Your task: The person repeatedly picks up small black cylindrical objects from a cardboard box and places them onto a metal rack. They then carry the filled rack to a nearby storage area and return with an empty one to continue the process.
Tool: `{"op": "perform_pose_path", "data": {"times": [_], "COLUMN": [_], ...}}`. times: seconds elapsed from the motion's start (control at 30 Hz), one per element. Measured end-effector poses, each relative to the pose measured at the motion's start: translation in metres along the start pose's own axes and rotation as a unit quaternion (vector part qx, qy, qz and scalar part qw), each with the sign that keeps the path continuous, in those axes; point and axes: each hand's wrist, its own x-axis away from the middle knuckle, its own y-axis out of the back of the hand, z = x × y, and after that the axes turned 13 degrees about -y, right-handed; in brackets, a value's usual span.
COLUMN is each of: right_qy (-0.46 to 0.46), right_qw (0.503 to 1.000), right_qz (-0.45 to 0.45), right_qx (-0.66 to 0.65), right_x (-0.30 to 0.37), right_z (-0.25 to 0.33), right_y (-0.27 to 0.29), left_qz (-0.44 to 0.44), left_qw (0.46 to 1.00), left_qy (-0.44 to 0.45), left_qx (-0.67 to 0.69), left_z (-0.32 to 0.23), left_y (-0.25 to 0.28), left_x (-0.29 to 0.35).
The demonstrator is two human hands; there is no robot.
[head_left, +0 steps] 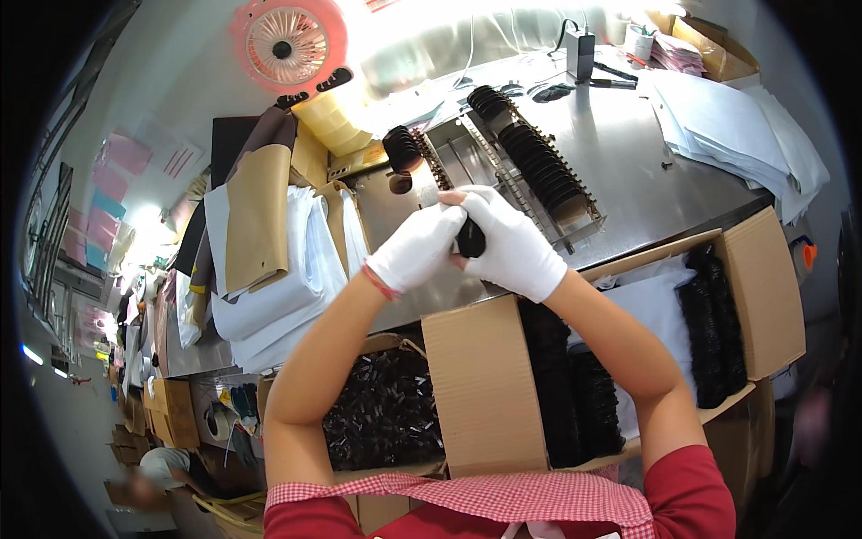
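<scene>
My left hand and my right hand, both in white gloves with some bare fingertips, meet over the steel table. Between them is a dark, glossy rounded piece that looks like a sunglass lens. My fingers close round it from both sides and hide part of it. Just beyond my hands stands a metal rack, with a row of dark round lenses along its right side. A shorter group of dark lenses sits at its left end. Near that group lies a single brownish lens.
Below my forearms are an open carton with black rows and white sheets, and a box of small dark pieces. White sheets hang at left; more lie at right. A pink fan stands behind. Someone is at lower left.
</scene>
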Motion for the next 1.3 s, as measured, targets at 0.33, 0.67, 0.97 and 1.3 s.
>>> {"op": "perform_pose_path", "data": {"times": [0.33,0.67,0.97,1.3], "right_qy": [-0.069,-0.036,0.023,-0.034], "right_qw": [0.974,0.966,0.977,0.992], "right_qz": [0.185,0.254,0.211,-0.071], "right_qx": [0.107,0.041,0.020,-0.099], "right_x": [0.009,-0.002,-0.001,0.006], "right_z": [-0.043,-0.053,-0.062,-0.065], "right_y": [0.035,0.049,0.041,0.006], "left_qz": [-0.169,-0.022,0.102,-0.147], "left_qw": [0.953,0.976,0.918,0.942], "left_qy": [0.095,0.188,0.173,0.173], "left_qx": [-0.233,-0.108,-0.343,-0.246], "left_z": [0.170,0.168,0.157,0.118], "left_y": [0.078,0.071,0.048,0.051], "left_x": [-0.056,-0.098,-0.134,-0.076]}}
